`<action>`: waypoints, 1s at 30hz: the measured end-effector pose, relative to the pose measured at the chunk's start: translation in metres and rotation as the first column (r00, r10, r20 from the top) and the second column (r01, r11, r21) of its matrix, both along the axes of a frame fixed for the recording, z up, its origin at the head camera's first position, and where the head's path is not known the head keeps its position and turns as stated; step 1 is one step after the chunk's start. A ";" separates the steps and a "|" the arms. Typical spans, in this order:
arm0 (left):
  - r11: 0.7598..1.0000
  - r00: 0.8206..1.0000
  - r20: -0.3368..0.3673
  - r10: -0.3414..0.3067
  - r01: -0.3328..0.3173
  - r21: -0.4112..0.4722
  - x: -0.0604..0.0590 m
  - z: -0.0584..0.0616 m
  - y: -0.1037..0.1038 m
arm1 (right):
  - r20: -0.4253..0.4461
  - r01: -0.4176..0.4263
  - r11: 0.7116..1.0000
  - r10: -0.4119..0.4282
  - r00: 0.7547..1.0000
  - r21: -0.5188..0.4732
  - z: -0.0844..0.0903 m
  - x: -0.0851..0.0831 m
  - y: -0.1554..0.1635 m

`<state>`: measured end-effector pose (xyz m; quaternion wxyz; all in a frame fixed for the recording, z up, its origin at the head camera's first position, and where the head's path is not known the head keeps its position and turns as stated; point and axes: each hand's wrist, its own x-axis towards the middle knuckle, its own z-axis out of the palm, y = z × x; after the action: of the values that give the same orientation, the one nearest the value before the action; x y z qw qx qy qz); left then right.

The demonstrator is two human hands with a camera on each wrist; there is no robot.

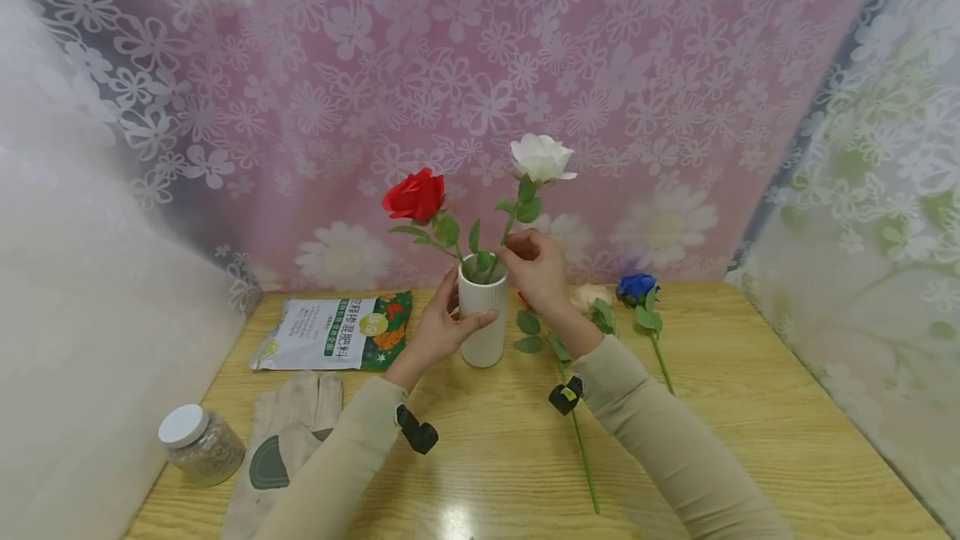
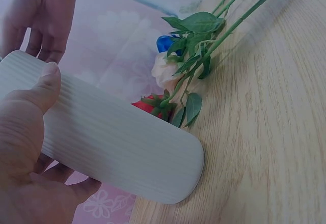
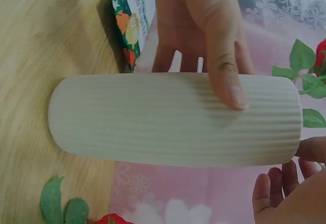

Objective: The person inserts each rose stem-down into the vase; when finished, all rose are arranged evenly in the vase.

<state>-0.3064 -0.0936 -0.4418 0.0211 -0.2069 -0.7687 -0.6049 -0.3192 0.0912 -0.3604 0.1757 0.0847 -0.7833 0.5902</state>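
Observation:
A white ribbed vase (image 1: 482,336) stands upright on the table, with a red rose (image 1: 416,196) leaning out to the left and a white rose (image 1: 542,158) leaning to the right. My left hand (image 1: 441,325) grips the vase from its left side, the thumb (image 3: 232,89) across the ribbed front and the fingers behind. At the right of the rim, my right hand (image 1: 538,272) pinches the white rose's stem between thumb and fingers. The stem's lower part goes inside the vase, where its end is hidden.
Right of the vase lie a second red rose (image 2: 153,106), a cream rose (image 1: 591,298) and a blue rose (image 1: 637,287). On the left are a printed bag (image 1: 337,333), work gloves (image 1: 288,432) and a white-lidded jar (image 1: 201,447). Floral curtains (image 1: 480,65) surround the table.

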 end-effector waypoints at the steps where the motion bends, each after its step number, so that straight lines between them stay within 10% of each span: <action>1: 1.000 1.000 0.001 0.000 0.000 0.000 0.000 0.000 0.000 | 0.004 0.002 1.000 -0.002 1.000 0.011 -0.001 0.000 0.000; 30: 0.999 0.999 0.025 0.022 -0.021 -0.026 0.002 0.002 0.000 | 0.127 -0.092 0.996 0.089 0.988 0.016 -0.007 0.008 0.007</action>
<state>-0.3045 -0.0931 -0.4397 0.0151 -0.1912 -0.7789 -0.5972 -0.3116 0.0986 -0.3679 0.0982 0.0847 -0.7945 0.5933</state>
